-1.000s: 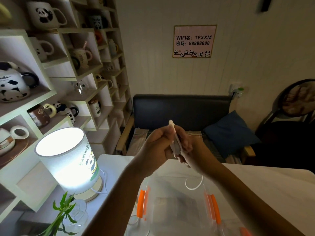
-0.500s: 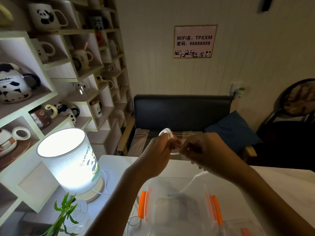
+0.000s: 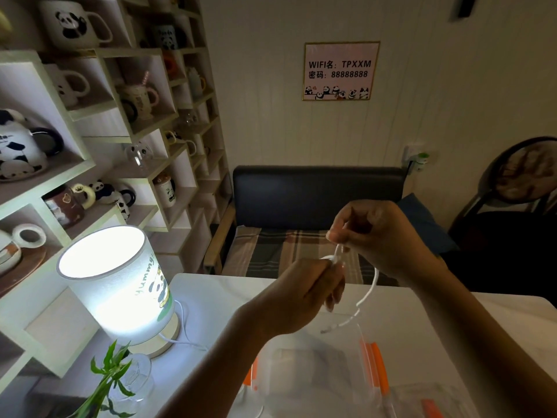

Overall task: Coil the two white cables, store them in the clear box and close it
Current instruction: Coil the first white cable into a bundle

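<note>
Head view only. Left hand (image 3: 310, 292) curled round a small bundle of white cable (image 3: 368, 292), held above the clear box (image 3: 313, 375) – prob. so the finished coil can drop straight in. Right hand (image 3: 373, 236) raised just above & behind, thumb & forefinger pinching the strand near the bundle, likely feeding the next loop. Loose tail arcs down from between the hands, plug end dangling just over the box's far rim, not touching as far as can be told. Only one cable seen; second not made out, maybe inside the box, too blurry to say. Cable thin, round, flexible, matte white; holds a soft curve. Box see-through plastic w/ rounded corners & orange clips (image 3: 376, 366) on the sides; lid seems off, a clear piece w/ orange at lower right may be it. Sits on white table (image 3: 497, 321), smooth top. Lit lamp (image 3: 120, 285) w/ frosted cylindrical shade to the left, its own thin cord trailing on the tabletop.
</note>
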